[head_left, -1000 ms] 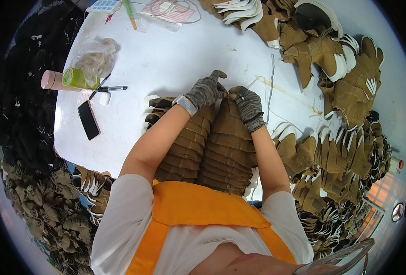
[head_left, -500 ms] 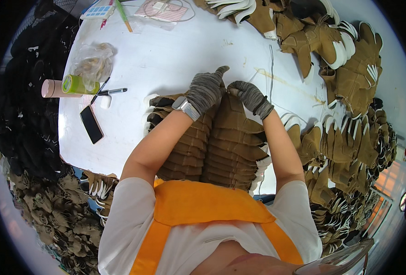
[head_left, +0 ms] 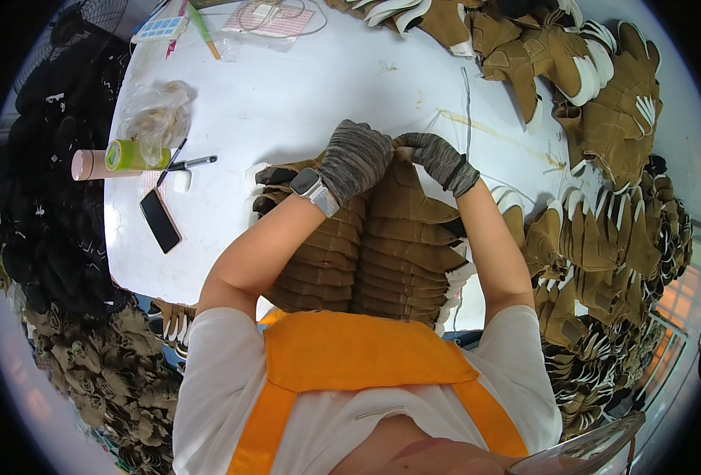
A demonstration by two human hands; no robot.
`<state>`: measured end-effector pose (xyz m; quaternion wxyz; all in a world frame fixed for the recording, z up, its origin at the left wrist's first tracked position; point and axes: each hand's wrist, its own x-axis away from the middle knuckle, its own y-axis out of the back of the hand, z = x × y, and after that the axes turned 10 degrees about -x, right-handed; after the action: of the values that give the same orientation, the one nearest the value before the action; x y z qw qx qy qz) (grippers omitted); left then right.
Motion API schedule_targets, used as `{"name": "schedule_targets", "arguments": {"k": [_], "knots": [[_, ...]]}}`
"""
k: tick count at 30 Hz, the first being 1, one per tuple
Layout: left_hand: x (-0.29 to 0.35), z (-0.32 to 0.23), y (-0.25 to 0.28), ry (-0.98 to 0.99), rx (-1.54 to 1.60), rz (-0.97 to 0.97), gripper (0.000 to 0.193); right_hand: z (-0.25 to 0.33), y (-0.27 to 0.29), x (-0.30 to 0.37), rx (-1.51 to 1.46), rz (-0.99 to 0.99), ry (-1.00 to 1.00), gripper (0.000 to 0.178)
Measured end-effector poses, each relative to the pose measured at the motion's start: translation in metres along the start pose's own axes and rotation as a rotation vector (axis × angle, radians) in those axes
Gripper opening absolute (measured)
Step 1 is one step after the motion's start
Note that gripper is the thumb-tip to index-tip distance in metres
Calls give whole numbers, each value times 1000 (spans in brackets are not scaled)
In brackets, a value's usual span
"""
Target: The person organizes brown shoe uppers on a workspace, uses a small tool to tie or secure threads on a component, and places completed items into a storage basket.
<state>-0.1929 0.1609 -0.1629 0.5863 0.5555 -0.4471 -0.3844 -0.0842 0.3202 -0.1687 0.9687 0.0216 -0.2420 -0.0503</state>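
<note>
Overlapping brown sewn pieces (head_left: 402,245) lie in two columns on the white bench (head_left: 303,87), directly in front of the person's orange apron (head_left: 358,352), with white edges showing along the outer sides. At the far end of the right-hand column, the tip of the top piece (head_left: 398,178) rises between the two gloved hands. The right hand (head_left: 438,162) pinches this tip, its fingers bent toward the left hand (head_left: 358,158), which sits just beside it with knuckles up. The left hand's fingers curl down out of sight, so whether they grip the piece cannot be told. A watch (head_left: 309,186) is on the left wrist. A grey cord (head_left: 467,111) runs across the bench near the right hand. Well to the left lie a dark phone (head_left: 160,222), a small white case (head_left: 182,181), pens (head_left: 196,162), a green cylinder (head_left: 135,155) against a pink one (head_left: 89,165), and a clear plastic bag (head_left: 156,115). More brown pieces with white edges (head_left: 612,150) crowd the right side; a black heap (head_left: 57,182) stands beyond the bench's left edge.
</note>
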Motion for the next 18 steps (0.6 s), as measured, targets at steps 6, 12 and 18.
{"name": "schedule_targets", "arguments": {"k": [6,12,18], "knots": [[7,6,-8,-66,111,-34,22,13,-7,-11,977,-155,230,15],[-2,11,-19,-77,96,168,23,-31,9,-41,1204,-241,49,23],[7,21,-6,51,335,-20,25,-25,18,-7,824,-277,218,19]]}}
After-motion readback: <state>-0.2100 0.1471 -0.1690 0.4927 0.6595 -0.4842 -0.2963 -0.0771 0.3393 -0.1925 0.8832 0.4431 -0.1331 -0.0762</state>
